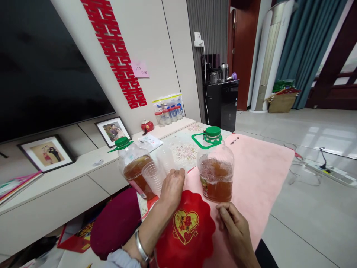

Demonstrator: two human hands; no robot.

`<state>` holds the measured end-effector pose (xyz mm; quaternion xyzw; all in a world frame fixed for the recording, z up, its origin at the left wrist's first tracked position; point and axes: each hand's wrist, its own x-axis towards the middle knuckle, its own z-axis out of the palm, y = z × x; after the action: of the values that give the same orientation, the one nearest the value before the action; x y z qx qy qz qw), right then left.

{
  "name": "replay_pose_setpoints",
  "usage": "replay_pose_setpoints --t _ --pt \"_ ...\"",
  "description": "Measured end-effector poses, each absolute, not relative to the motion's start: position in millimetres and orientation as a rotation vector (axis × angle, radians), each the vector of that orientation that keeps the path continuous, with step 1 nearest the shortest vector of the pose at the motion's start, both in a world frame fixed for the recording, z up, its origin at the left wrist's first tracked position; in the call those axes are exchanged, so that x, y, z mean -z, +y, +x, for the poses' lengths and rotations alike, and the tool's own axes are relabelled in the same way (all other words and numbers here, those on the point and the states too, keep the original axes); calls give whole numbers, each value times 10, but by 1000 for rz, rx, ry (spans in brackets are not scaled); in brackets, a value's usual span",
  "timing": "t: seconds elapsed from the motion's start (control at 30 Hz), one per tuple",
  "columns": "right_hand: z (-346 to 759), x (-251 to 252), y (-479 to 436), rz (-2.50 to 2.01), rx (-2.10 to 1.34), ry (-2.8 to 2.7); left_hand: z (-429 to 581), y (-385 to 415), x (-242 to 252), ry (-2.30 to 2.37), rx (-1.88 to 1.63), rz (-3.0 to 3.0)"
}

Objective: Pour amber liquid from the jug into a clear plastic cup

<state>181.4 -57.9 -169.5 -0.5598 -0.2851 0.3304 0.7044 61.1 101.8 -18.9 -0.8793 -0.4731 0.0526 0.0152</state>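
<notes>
My left hand [172,188] reaches over the red scalloped tray [205,223], its fingers curled round a clear plastic cup that they mostly hide. Beside it, a ribbed clear plastic cup [153,175] leans at a tilt, with more clear cups [165,158] just behind. My right hand [234,225] is closed near the tray's right edge, thumb against the forefinger; whatever may be between them is too small to make out. Just beyond those fingers stands a green-capped plastic jug [216,180] of foamy amber liquid. A second green-capped jug [136,167] stands left of the cups.
Pink paper [256,167] covers the table's right side, with a floral cloth [185,150] farther back. A maroon stool seat [117,223] is at the left. Picture frames [48,153] and red-lidded jars [169,116] line the white cabinet. A power strip [330,173] lies on the floor.
</notes>
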Motion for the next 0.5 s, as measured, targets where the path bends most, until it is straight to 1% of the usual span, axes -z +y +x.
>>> replay_pose_setpoints --t 0.5 --pt "1750 1658 -576 -1237 -732 -634 465 1034 242 -1419 164 -2784"
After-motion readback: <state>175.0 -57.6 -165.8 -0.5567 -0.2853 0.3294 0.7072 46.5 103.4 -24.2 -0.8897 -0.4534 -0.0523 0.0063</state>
